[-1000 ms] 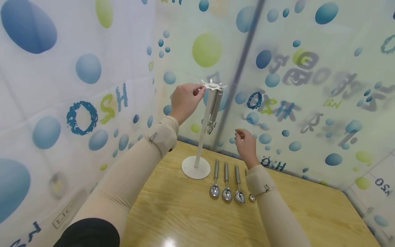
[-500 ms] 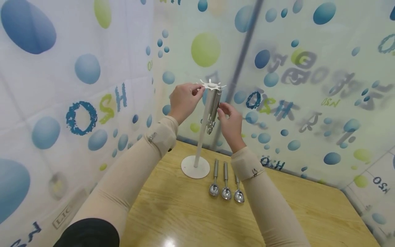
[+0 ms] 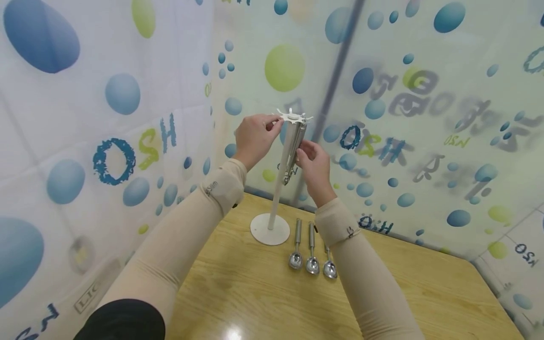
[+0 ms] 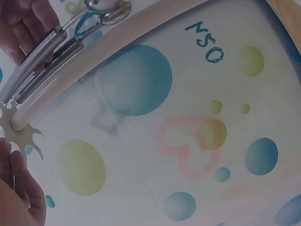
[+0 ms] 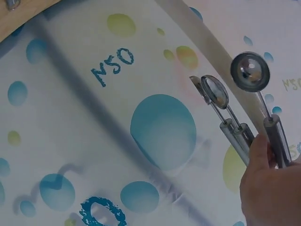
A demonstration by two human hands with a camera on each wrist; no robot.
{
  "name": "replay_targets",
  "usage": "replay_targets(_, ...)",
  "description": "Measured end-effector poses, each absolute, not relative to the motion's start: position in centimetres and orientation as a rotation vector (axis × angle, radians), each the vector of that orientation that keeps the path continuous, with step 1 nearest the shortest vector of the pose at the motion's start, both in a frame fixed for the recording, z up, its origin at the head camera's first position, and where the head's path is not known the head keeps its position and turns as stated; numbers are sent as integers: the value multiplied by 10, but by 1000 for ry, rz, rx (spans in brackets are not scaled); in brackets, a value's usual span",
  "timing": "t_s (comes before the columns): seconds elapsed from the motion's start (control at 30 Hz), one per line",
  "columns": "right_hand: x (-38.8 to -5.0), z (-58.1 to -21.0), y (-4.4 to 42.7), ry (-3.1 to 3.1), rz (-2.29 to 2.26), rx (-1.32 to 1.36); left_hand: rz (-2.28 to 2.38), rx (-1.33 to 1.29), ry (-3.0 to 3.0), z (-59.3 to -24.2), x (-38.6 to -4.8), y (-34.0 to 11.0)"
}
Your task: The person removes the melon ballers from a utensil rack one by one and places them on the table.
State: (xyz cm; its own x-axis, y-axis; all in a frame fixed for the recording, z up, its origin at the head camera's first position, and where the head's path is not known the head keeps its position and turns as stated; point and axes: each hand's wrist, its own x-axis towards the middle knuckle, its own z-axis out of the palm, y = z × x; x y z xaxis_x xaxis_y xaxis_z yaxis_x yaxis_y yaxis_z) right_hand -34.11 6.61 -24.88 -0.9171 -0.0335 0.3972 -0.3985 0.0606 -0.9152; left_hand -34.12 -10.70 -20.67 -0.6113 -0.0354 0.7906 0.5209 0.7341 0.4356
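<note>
A white stand [image 3: 270,231] has a round base, an upright pole and a hooked top plate [image 3: 293,117]. My left hand [image 3: 257,137] pinches the edge of this plate between thumb and fingers. Metal ice cream scoops [image 3: 296,140] hang from the plate by their handles, bowls down. My right hand [image 3: 316,169] is at those handles, thumb and fingers around one ice cream scoop [image 5: 277,139]. Some of its fingers are hidden in the right wrist view. Two other hanging scoops [image 5: 237,134] are beside its thumb.
Three more scoops [image 3: 312,263] lie in a row on the wooden table [image 3: 238,297], right of the stand's base. My right sleeve [image 3: 340,224] covers part of the rightmost one. Patterned curtains [image 3: 284,68] rise behind and to the left of the table.
My right hand has moved up and left from beside the stand to the hanging scoops. Their lower ends have just swung slightly left. The left hand keeps its pinch on the plate.
</note>
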Motion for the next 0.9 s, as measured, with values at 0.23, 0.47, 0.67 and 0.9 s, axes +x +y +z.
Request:
replay_targets(0.23,-340,-250,66,-2072,2068,379,-850,-374,-2084,-207,-341,-107)
replay_targets(0.47,-341,-248,68,-2096,2094,362,-858,-388,-2075,-207,-340,-108)
replay_targets(0.67,-338,-245,72,-2112,2085,369,-887,-367,-2101,-207,-339,-108)
replay_targets(0.9,-335,-243,76,-2074,2089,433,-896,-369,-2104,-208,-339,-109)
